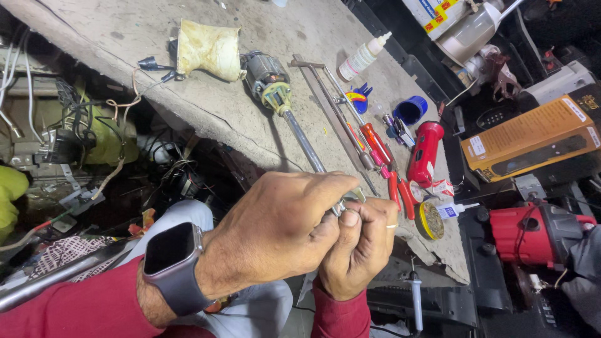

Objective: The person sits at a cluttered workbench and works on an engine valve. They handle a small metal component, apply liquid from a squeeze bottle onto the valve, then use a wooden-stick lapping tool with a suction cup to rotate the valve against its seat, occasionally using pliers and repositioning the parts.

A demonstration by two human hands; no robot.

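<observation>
Both hands, left hand (275,228) and right hand (358,247), pinch a small metal part (341,205) near the bench (206,106) edge; it looks light, stiff, slippery.

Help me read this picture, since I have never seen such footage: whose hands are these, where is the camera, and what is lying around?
The camera sits on a person's head and looks down at their own two hands. The left hand, with a smartwatch on its wrist, and the right hand together pinch a small metal part in their fingers. Beyond them lies a grey workbench with a motor armature on a long shaft, red-handled tools, a red torch, a white glue bottle and a blue cap.
</observation>
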